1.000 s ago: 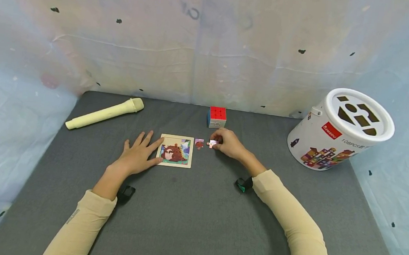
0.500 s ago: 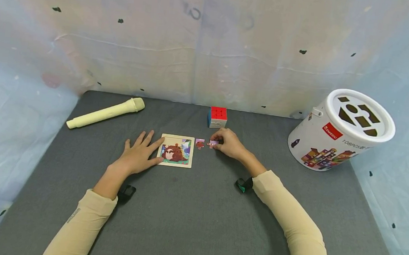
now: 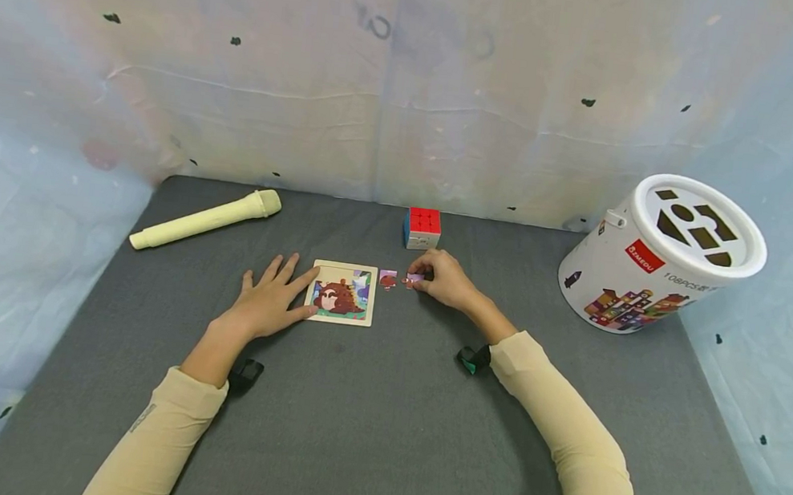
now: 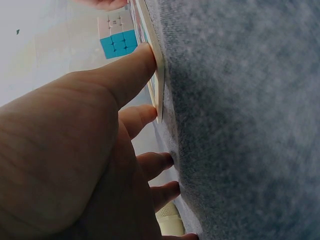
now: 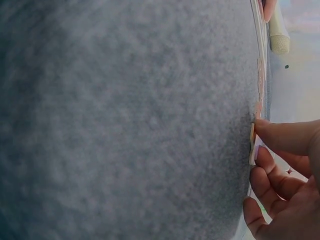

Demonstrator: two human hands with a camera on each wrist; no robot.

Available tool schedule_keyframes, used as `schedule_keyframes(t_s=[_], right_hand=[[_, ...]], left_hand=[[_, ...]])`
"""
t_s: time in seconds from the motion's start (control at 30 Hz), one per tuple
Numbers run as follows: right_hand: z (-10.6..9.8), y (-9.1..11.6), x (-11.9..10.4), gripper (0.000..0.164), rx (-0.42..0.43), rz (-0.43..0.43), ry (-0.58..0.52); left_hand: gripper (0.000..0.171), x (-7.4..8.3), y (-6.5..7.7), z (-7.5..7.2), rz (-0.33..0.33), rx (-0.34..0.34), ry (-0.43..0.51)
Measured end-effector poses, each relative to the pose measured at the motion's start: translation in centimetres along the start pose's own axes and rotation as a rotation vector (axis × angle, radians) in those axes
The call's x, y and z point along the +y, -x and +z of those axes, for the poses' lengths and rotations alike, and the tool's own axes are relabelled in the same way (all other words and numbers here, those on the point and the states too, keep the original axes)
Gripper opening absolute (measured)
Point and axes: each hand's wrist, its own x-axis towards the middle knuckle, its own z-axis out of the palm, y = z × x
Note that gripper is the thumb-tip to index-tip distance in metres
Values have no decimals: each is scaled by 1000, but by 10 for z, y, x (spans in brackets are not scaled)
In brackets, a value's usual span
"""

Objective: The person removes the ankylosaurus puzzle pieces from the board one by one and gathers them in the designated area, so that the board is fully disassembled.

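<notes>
Held piece: the small puzzle piece [image 3: 415,278] at the right hand's fingertips has lost the pale glare it had a second ago and now shows purple and red, so its tilt to the light seems to have changed
Right hand: the hand [image 3: 446,278] itself has barely moved; thumb and finger are drawn narrow, pinching that piece, though whether it is clear of the cloth I cannot tell
Loose piece: a second piece [image 3: 387,280] lies flat just left of the right fingertips, a narrow gap from the held one, in the same spot as before
Left hand: fingers spread wide [image 3: 265,305], thumb and forefinger resting on the near edge of the puzzle frame [image 3: 371,297], other fingertips on the cloth; unchanged
Puzzle frame: to the right of the left hand's palm, level and steady, a pale strip at the upper left of its picture looking unfilled
Meaning: in my judgement a small adjustment of the grip, with both pieces outside the frame and none placed over this second
Cube: red-topped [image 3: 423,229], just beyond the right hand, not touched
</notes>
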Motion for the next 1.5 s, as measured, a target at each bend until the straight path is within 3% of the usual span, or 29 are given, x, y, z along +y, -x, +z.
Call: schedule_keyframes(t_s=[0.67, 0.93, 1.17, 1.5], right_hand=[[-3, -2, -2, 16, -28, 19, -21], [1, -14, -13, 18, -24, -69, -87], [21, -29, -34, 14, -74, -128, -22], [36, -39, -57, 13, -125, -104, 83]], left_hand=[[78, -1, -1, 1, -7, -3, -4], [77, -1, -1, 1, -3, -1, -2], [77, 1, 0, 0, -6, -4, -11], [77, 2, -1, -1, -26, -18, -28]])
